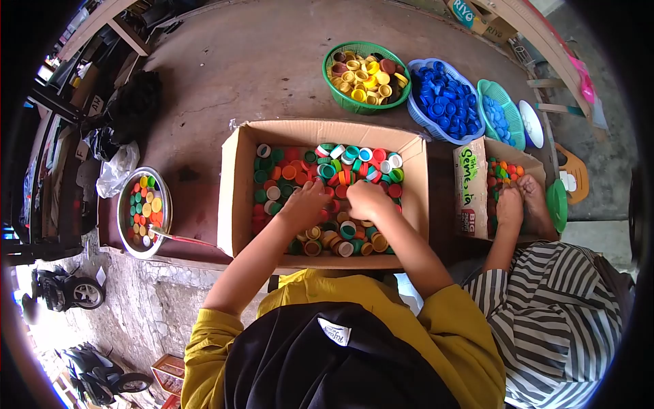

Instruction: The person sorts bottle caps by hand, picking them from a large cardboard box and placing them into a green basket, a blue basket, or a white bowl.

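A large open cardboard box (417, 198) stands in front of me, holding a mixed heap of plastic bottle caps (338, 227) in green, red, orange, white and yellow. Both my hands are inside it, side by side over the middle of the heap. My left hand (306, 202) lies palm down on the caps with its fingers stretched forward and a little apart. My right hand (369, 200) is curled, its fingers bent down among red and green caps. What those fingertips hold, if anything, is hidden by the hand.
A metal bowl of caps (169, 204) stands left. Behind are a green basket (354, 108) of yellow and brown caps, a lavender basket (424, 121) of dark blue caps and a mint basket (521, 136) of light blue ones. At right, a striped-sleeved person works in a smaller box (470, 174).
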The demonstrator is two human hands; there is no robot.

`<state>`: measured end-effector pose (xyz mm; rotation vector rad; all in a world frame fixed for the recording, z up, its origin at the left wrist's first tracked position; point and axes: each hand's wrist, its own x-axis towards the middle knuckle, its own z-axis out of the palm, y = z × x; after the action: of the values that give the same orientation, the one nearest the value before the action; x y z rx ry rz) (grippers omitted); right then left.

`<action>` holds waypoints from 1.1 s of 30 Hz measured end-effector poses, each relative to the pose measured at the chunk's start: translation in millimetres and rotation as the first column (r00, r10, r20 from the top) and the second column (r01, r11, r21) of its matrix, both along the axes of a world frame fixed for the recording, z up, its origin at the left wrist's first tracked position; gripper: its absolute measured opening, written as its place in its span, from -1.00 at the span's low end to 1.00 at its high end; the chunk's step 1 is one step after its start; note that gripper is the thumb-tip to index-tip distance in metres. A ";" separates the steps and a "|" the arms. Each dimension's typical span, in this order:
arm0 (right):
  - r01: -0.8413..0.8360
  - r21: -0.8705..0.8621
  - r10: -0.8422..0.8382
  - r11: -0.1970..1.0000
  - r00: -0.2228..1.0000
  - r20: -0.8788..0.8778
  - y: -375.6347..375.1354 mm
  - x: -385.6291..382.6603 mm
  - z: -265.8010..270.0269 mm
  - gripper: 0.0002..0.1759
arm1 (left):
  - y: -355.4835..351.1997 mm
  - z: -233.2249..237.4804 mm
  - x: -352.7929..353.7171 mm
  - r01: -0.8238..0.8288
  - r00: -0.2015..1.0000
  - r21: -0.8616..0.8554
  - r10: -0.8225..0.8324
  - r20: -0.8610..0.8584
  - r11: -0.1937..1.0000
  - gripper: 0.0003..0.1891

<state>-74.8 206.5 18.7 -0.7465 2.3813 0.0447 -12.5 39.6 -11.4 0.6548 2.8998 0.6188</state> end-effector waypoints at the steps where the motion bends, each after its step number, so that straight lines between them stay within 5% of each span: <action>1: -0.001 0.022 0.001 1.000 1.000 -0.024 -3.5 5.9 -2.1 -0.71 | -2.8 -2.4 -3.0 0.020 0.999 -0.024 -0.019 0.031 0.999 -0.72; 4: -0.016 0.008 0.016 1.000 0.998 -0.054 -7.9 11.6 -15.3 -0.66 | -15.6 -5.0 -20.5 -0.092 0.992 0.104 0.082 0.099 0.990 -0.68; 8: -0.026 -0.019 0.024 0.999 0.995 -0.099 -10.8 14.2 -23.8 -0.67 | -14.0 10.3 -23.3 -0.343 0.904 0.408 0.415 -0.102 0.846 -0.74; 11: 0.009 -0.031 -0.012 0.999 0.994 -0.104 -9.2 13.4 -28.7 -0.67 | -20.7 8.7 -18.2 -0.276 0.945 0.319 0.317 -0.084 0.907 -0.76; 14: 0.053 -0.001 -0.053 0.999 0.996 -0.072 -11.1 13.3 -21.4 -0.65 | -23.6 7.2 -6.9 -0.052 0.997 0.089 0.047 0.059 0.995 -0.81; 19: 0.063 0.024 -0.062 0.998 0.997 -0.053 -11.7 8.0 0.5 -0.58 | -18.4 3.5 -1.8 0.015 0.997 -0.139 -0.005 0.072 0.990 -0.86; 24: 0.161 -0.437 -0.088 0.885 0.979 0.184 13.9 -22.3 20.8 -0.71 | -13.5 -23.1 -4.5 0.070 0.987 -0.294 -0.109 -0.120 0.953 -0.81; 27: 0.262 -0.709 -0.169 0.655 0.965 0.201 19.6 -58.5 38.3 -0.77 | -14.4 -21.4 -4.9 0.068 0.987 -0.285 -0.106 -0.120 0.956 -0.80; 28: 0.249 -0.840 -0.160 0.482 0.968 0.195 14.5 -72.8 42.8 -0.75 | -16.7 -17.2 -5.0 0.065 0.992 -0.224 -0.086 -0.087 0.972 -0.80; 30: 0.151 -0.823 -0.366 0.548 0.928 -0.074 9.2 -102.7 59.0 -0.74 | -16.7 -5.3 -4.6 0.043 0.998 -0.183 -0.052 -0.042 0.982 -0.80; 33: 0.008 -0.877 -0.545 0.481 0.786 -0.292 -6.6 -149.0 52.5 -0.71 | -14.4 4.3 -3.2 0.013 1.000 -0.214 -0.019 -0.023 0.977 -0.80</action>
<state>-223.8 199.9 71.2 -0.7703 3.0200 -1.3550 -15.7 25.2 -7.2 0.6595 2.9234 0.2920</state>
